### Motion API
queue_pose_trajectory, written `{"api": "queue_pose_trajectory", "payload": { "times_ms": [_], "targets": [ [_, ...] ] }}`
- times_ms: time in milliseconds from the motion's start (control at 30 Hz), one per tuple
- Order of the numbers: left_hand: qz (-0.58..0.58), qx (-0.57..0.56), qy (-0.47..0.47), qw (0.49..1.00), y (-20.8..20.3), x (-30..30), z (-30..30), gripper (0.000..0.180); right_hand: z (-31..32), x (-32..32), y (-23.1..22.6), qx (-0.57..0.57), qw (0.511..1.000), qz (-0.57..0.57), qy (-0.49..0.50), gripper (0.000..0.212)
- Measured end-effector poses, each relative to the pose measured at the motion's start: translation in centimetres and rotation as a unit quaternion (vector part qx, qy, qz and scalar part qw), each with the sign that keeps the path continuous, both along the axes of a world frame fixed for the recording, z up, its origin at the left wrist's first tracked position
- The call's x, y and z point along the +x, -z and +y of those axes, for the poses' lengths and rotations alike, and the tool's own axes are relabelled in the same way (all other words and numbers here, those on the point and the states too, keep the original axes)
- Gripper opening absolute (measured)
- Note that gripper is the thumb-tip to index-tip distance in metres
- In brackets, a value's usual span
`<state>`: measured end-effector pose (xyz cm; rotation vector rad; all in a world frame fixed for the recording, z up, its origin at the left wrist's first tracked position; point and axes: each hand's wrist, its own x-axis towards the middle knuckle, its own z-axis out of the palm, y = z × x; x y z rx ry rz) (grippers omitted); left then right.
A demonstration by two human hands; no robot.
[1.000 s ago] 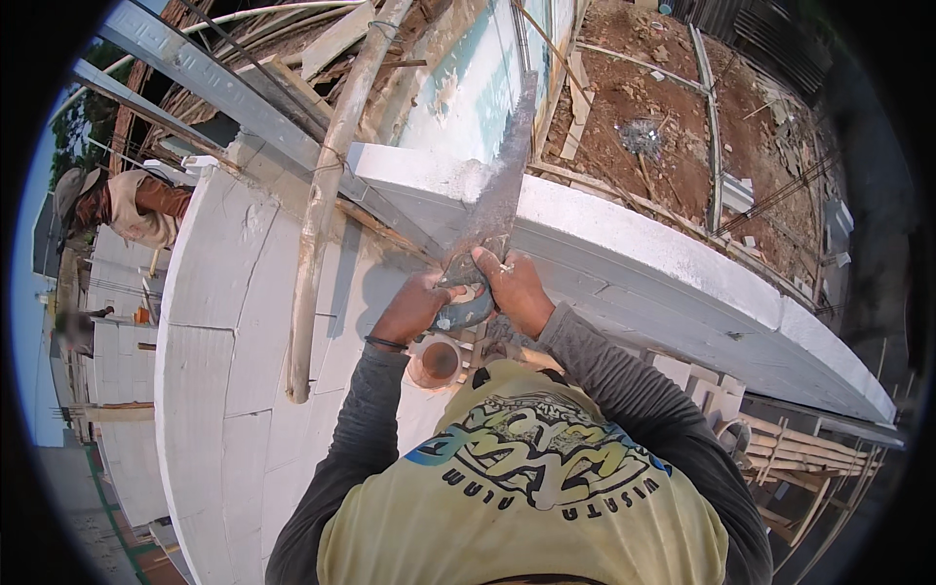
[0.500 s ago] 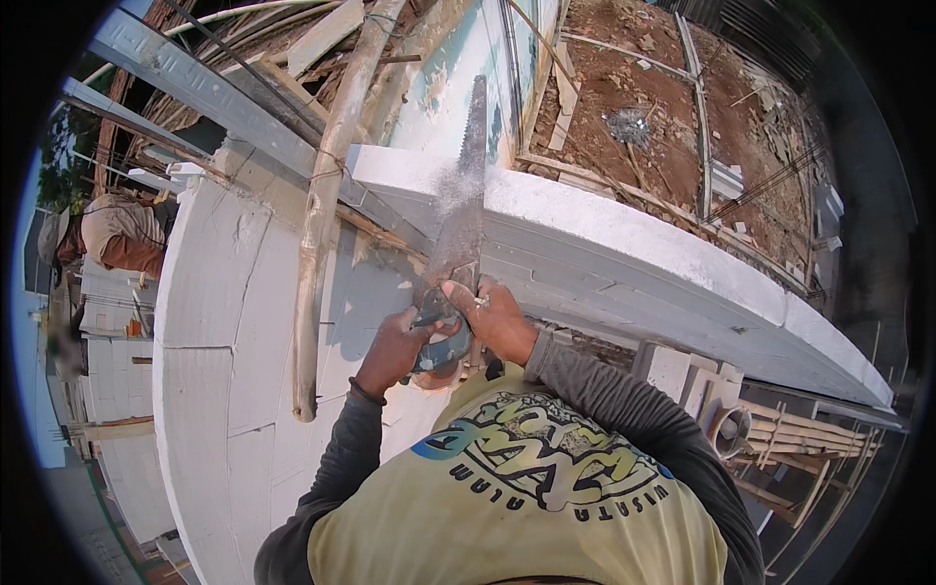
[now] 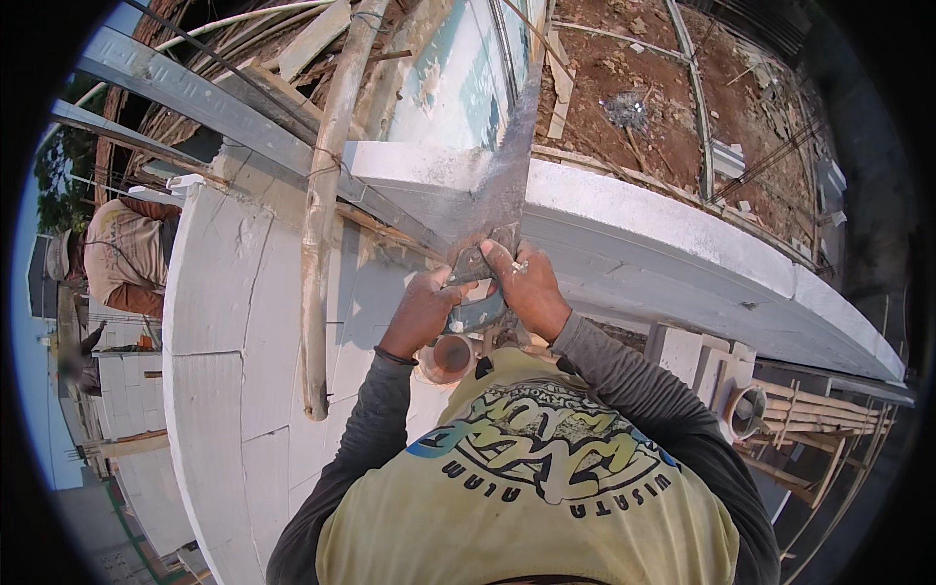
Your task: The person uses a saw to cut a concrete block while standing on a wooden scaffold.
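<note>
A hand saw (image 3: 502, 190) lies across the top of a white block wall (image 3: 634, 210), its blade smeared by motion and pointing away from me, tip leaning right. My left hand (image 3: 421, 308) is closed on the left side of the saw's blue-grey handle (image 3: 478, 314). On the other side, my right hand (image 3: 533, 290) grips the handle too, its thumb lying along the top near the blade's base. Where blade and block meet, blur hides how deep the saw sits.
An upright wooden pole (image 3: 320, 263) stands left of the saw, beside a slanting metal channel (image 3: 214, 102). Another person (image 3: 127, 249) works beyond the wall at far left. Bamboo scaffolding (image 3: 814, 414) and a bucket (image 3: 746, 409) are at right. Below my hands is an orange-brown round container (image 3: 449, 359).
Both hands have moved away from me and slightly right with the saw. Its blade now reaches farther over the wall and leans more to the right.
</note>
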<state>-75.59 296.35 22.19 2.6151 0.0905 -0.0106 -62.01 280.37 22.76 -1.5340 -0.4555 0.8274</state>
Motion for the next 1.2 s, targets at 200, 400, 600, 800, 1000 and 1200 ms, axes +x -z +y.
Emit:
{"api": "queue_pose_trajectory", "payload": {
  "times_ms": [200, 400, 600, 800, 1000, 1200],
  "targets": [
    [0.135, -0.289, -0.194, 0.928, -1.7, 0.8, 0.5, 0.028, 1.3, 0.1, 1.8, -0.028, 0.999, -0.042, 0.011, 0.051],
    [-0.074, -0.025, -0.011, 0.997, 1.0, 2.8, 1.7, 0.028, 1.9, 2.4, -1.1, -0.077, 0.997, 0.025, -0.016, 0.059],
    [-0.054, -0.203, -0.103, 0.972, 2.1, -0.7, -0.2, 0.031, 2.2, -1.5, 4.3, -0.036, 0.992, -0.117, 0.036, 0.058],
    [0.078, -0.318, -0.151, 0.933, 0.3, 2.4, 1.0, 0.026, 1.7, 1.2, 1.0, -0.064, 0.997, -0.034, 0.013, 0.057],
    [0.024, -0.301, -0.159, 0.940, -1.8, -3.3, 0.4, 0.031, 3.1, -3.9, 1.7, -0.007, 0.997, -0.060, -0.045, 0.046],
    [0.018, -0.199, -0.010, 0.980, 0.5, 6.8, -2.2, 0.030, -4.0, 2.5, -2.5, -0.056, 0.992, -0.052, 0.104, 0.044]
  ]
}}
